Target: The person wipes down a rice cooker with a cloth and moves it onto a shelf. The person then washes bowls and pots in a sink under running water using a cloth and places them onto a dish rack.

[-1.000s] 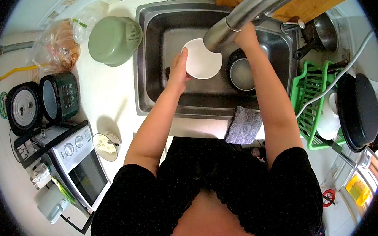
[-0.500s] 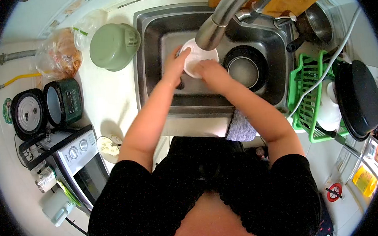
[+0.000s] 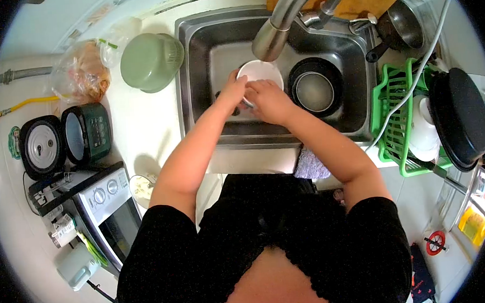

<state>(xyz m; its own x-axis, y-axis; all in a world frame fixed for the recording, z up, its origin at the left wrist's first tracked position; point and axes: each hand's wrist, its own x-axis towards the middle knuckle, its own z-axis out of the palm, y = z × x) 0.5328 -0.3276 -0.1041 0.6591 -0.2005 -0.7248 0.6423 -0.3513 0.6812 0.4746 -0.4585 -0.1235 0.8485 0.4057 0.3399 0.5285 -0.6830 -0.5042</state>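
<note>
A white bowl (image 3: 261, 70) is held tilted over the sink (image 3: 202, 51), below and just in front of the tap head (image 3: 269, 43). My left hand (image 3: 232, 92) grips its left side, thumb near the rim. Against the near rim my right hand (image 3: 270, 102) has its fingers curled together; whether a cloth or sponge is under them is hidden. To the right of the bowl, a round black pan (image 3: 332, 71) rests on the sink floor with a smaller light-rimmed round dish (image 3: 314, 91) inside.
A green plastic basin (image 3: 145, 63) stands upside down left of the sink. On the right are a green dish rack (image 3: 387, 117), a black pan (image 3: 460, 119) and a white cable. A grey cloth (image 3: 311, 164) hangs at the front edge. A small pan (image 3: 404, 25) sits back right.
The bowl has shifted slightly right and toward me. My right hand has moved from inside the bowl to its near rim, and my hands are closer together.
</note>
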